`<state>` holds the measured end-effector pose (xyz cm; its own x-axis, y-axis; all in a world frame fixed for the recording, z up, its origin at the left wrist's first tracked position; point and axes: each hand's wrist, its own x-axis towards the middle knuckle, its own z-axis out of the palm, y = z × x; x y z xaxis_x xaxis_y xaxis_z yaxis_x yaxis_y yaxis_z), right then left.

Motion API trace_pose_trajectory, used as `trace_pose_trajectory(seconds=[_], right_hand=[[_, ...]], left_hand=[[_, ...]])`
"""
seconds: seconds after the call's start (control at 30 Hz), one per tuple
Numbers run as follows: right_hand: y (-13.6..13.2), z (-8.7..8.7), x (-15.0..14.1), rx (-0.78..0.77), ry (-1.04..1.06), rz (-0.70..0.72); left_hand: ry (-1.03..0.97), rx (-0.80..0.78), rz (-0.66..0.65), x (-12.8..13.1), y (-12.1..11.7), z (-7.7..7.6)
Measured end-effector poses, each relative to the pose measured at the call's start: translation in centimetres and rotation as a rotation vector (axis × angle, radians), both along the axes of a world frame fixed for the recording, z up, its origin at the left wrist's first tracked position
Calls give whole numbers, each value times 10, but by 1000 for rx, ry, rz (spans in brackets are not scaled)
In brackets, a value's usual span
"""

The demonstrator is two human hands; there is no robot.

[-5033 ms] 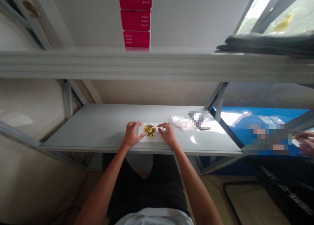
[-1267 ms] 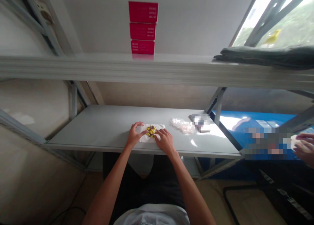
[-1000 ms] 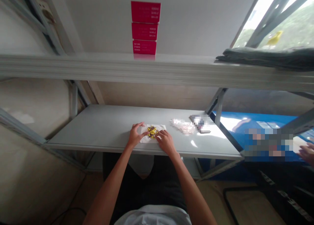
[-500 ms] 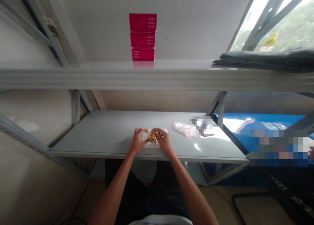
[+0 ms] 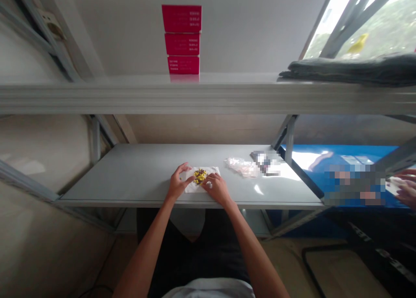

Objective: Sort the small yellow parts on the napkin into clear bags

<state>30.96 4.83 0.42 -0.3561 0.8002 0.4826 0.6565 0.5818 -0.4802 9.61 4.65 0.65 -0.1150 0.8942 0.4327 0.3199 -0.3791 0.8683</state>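
A pile of small yellow and dark brown pieces (image 5: 199, 176) lies on a white sheet (image 5: 212, 170) that looks like paper or cloth, close to the table's front edge. My left hand (image 5: 178, 184) rests at the sheet's left side, thumb and fingers apart and curved, with the thumb beside the pile. On the right of the pile, my right hand (image 5: 217, 187) has its fingers curled in, and a small white object (image 5: 209, 184) shows at them. What exactly that object is, I cannot make out.
Clear plastic bags (image 5: 240, 166) lie on the grey table (image 5: 130, 172), right of my hands. An overhead shelf (image 5: 136, 98) carries stacked red boxes (image 5: 182, 44) and a folded dark cloth (image 5: 344, 70). Another person's hand (image 5: 407, 187) appears at the right, over a blue surface (image 5: 367, 150).
My hands have moved apart, exposing more of the pile and sheet. My right hand has curled lower, with the white object now showing. The other person's hand has come further into view.
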Motion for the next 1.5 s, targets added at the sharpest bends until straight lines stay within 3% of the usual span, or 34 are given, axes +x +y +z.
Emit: trace_pose_trajectory(seconds=[0.3, 0.47, 0.67, 0.83, 1.03, 1.2, 1.3, 1.37, 1.5], right_hand=[[25, 11, -12, -138, 459, 33], [32, 13, -31, -141, 397, 124], [32, 4, -27, -186, 402, 234], [33, 4, -21, -227, 579, 277], [31, 5, -15, -252, 657, 219], [26, 10, -9, -159, 688, 162], [19, 10, -1, -113, 640, -2], [13, 8, 3, -87, 493, -67], [2, 3, 2, 10, 181, -32]], left_hand=[[218, 72, -16, 5, -3, 2], [225, 101, -23, 3, -3, 1], [326, 185, 17, 4, -3, 1], [446, 219, 51, 4, -1, 0], [390, 227, 56, 3, 0, 1], [200, 156, 23, 2, 1, -2], [88, 132, 65, 2, 1, -4], [49, 117, 78, 2, 1, -3], [45, 95, 48, 2, -1, -1]])
